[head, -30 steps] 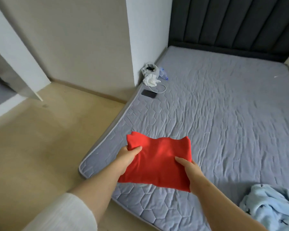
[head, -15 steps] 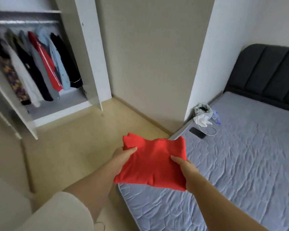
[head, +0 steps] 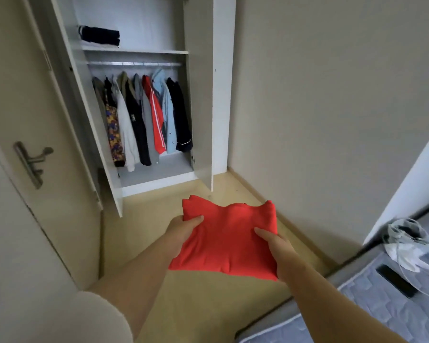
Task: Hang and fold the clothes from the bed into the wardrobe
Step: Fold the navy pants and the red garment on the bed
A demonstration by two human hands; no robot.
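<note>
Both hands hold the folded red top [head: 228, 241]. The left hand [head: 182, 229] grips its left edge, with the thumb on top and the fingers tucked under. The right hand [head: 278, 248] grips the right edge the same way. The top is up in the air between the two hands and touches nothing else.

A second ago the top was over the bed [head: 394, 318]. Now the person has turned, and the bed is low down to the right of the hands. A black phone [head: 394, 280] and a white bag [head: 406, 241] lie on its corner. The open wardrobe [head: 221, 95] now sits ahead of the hands, up and a bit to the left, and well apart from them. The hold and the fold look the same as before.

So I think the folding is done and this is the carrying part. High above the hands is a shelf [head: 134, 51] with a dark folded pile [head: 100, 35] on it and free room beside the pile. The hanging clothes [head: 144, 120] fill the rail under it. The red top most likely goes on that shelf. It should stay flat on the way up, or the soft fold may fall open.
</note>
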